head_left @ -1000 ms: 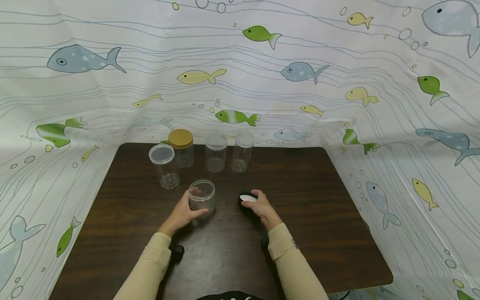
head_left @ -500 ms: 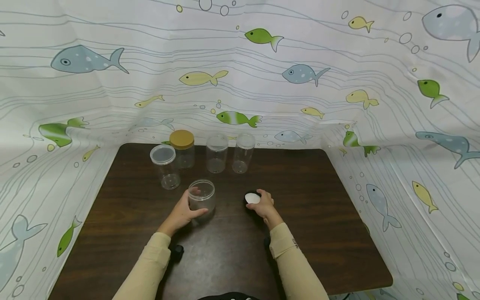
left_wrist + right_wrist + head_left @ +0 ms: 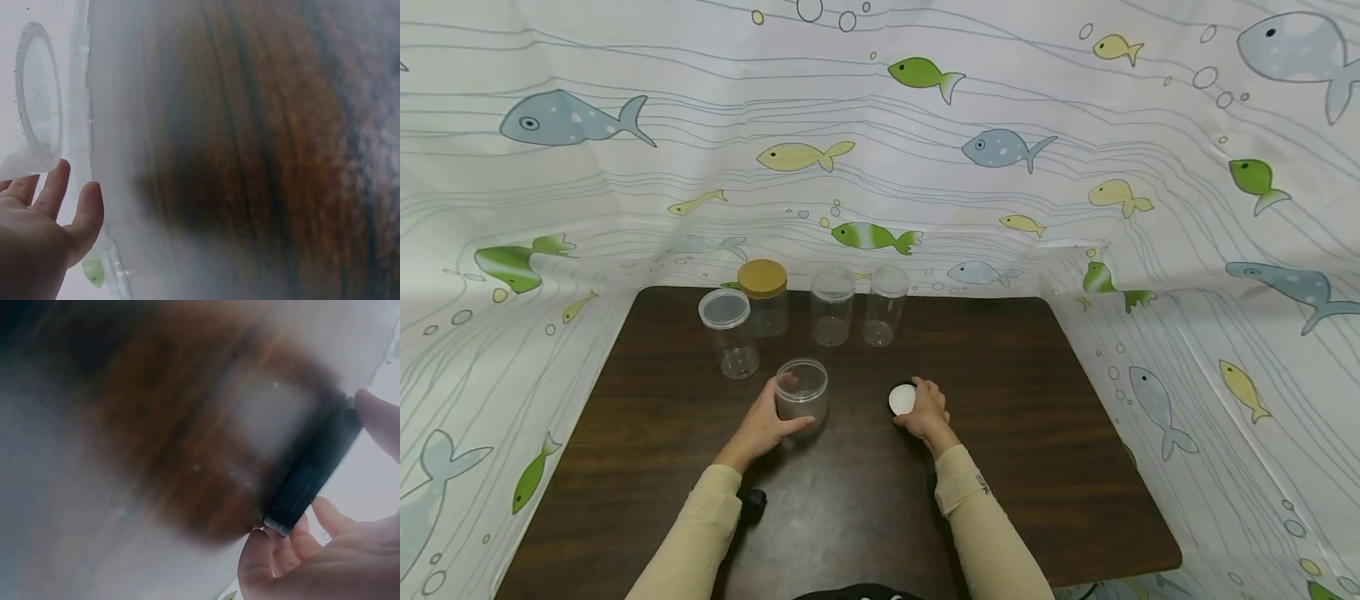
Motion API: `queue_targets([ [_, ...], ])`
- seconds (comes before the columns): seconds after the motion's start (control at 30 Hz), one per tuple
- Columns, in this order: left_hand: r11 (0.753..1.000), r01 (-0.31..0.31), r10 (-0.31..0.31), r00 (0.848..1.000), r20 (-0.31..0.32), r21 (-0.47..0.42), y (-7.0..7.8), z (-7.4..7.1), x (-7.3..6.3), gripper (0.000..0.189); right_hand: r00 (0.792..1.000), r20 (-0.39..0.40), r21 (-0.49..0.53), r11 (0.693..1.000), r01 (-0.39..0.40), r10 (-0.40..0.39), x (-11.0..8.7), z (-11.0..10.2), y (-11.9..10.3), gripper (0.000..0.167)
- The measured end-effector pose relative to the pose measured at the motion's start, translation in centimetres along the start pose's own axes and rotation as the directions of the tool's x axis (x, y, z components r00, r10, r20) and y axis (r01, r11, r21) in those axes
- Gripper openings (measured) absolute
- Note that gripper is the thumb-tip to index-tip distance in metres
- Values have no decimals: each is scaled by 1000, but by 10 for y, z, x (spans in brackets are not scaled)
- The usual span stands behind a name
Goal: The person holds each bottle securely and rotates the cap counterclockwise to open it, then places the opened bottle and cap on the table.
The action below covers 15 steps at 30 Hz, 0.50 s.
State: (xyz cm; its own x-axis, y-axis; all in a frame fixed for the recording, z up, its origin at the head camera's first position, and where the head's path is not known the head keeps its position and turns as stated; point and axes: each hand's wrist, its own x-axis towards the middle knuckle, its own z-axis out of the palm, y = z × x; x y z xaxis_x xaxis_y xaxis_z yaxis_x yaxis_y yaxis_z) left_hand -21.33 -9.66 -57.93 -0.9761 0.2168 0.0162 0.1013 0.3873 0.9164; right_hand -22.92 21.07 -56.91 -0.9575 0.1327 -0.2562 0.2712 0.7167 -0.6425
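No legible txt; sm. dark marks [image 3: 982,482] on R cuff [image 3: 957,482] unreadable.

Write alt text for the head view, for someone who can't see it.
A person's left hand holds an open clear jar, the right hand a black lid, white inside. Four more jars stand behind on a dark table.

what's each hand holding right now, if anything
Left hand: holding the clear, cylindrical, open-topped jar.
Right hand: holding the round black lid with a white inner face.
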Motion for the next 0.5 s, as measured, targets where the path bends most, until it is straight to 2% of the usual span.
queue_targets([
  [0.23,1000,-5,5,1000,-4,7,1,-2,0,91,1000,-8,-27,1000,5,-5,-1,1,1,101],
  [0.5,1000,1,-1,1000,13,19,-1,-1,-2,91,1000,-10,-47,999,21,-22,1,5,2,100],
])
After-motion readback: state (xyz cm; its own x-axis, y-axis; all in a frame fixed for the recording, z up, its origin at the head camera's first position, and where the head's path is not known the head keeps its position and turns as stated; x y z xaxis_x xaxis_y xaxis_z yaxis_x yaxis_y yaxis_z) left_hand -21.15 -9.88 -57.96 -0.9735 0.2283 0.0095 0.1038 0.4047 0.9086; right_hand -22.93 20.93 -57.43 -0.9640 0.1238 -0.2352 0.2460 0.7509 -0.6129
